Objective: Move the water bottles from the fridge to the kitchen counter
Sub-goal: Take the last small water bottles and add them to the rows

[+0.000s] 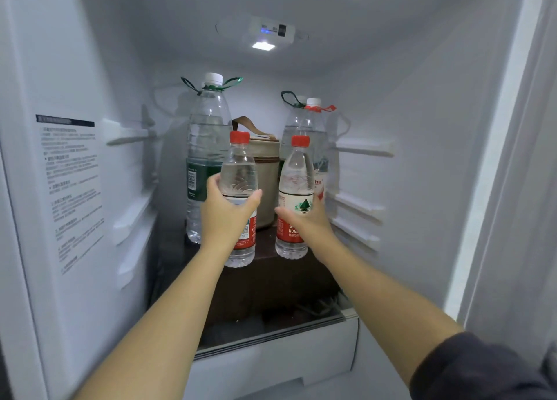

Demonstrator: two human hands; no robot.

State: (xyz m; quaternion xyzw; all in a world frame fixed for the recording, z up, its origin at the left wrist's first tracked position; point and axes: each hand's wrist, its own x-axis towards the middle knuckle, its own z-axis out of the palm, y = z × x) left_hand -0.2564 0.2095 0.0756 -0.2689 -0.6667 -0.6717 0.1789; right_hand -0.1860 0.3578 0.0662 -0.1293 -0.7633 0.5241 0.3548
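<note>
With our left hand [229, 215] wrapped round one small bottle [239, 170] and our right hand [304, 218] round the other bottle [297, 176], both inside the fridge [90, 68], we risk a slick one slipping or clipping the tall bottles [208, 134] behind.

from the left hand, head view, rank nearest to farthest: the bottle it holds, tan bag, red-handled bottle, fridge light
1. Held bottle: in the left hand.
2. Tan bag: just behind, rightward.
3. Red-handled bottle: back right.
4. Fridge light: overhead, on the ceiling.
</note>
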